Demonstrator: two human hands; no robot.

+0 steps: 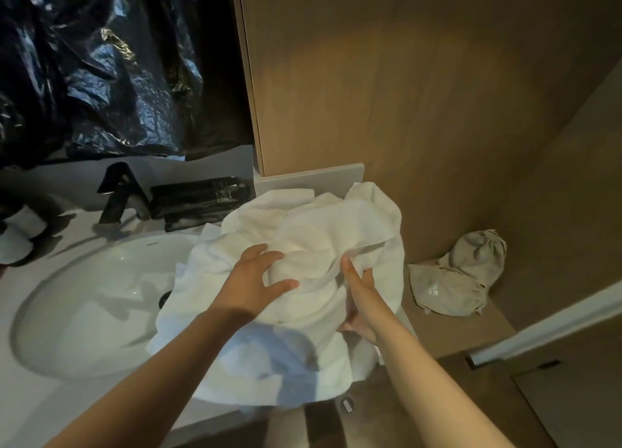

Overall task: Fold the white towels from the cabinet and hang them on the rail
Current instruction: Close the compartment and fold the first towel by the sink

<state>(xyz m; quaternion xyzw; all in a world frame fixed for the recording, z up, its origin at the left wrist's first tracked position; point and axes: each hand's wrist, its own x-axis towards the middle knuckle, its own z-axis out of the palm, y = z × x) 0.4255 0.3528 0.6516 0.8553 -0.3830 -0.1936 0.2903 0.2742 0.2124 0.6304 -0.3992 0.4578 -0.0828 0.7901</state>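
white towels (313,245) lay in one rumpled heap on the worktop (40,400), just right of the sink (84,299), with the heap's left edge spilling over the basin rim and its near edge hanging over the worktop front. left hand (259,272) released, fingers spread and laid flat on top of the heap. right hand (358,299) grasping a fold at the heap's right side, thumb up against the cloth, fingers hidden under it. black tap (117,195) behind the sink; black tray (198,201) beside it, touching the far edge of the towels. black plastic sheet (101,60) on the wall above. wooden cabinet (370,77) stood behind the heap. beige cloth bag (461,276) lay on a lower ledge (447,333) to the right, apart from the towels.
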